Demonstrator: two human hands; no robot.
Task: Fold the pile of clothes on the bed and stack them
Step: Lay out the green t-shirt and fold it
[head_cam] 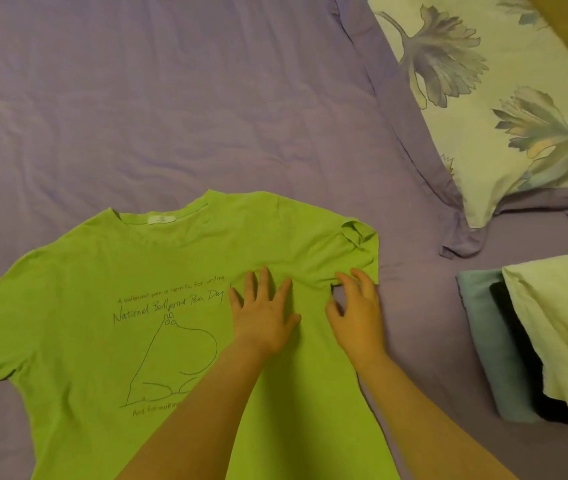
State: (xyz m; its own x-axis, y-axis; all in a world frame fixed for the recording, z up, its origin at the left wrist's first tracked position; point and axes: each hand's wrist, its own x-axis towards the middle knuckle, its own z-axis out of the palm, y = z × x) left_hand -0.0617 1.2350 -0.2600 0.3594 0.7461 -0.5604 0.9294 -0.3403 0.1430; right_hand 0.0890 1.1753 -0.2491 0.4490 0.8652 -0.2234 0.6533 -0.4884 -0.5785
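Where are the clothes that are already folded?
The folded stack sits at the right edge of the head view on the purple sheet, below the floral pillow and right of the green T-shirt.

Left hand (pixel 264 311) flattens green T-shirt (pixel 78 299); right hand (pixel 357 308) pinches its sleeve (pixel 355 251).

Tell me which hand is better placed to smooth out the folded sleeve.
Probably the right hand: its fingers already curl at the folded sleeve's edge on the green T-shirt. The left hand lies flat further in, pinning the cloth.
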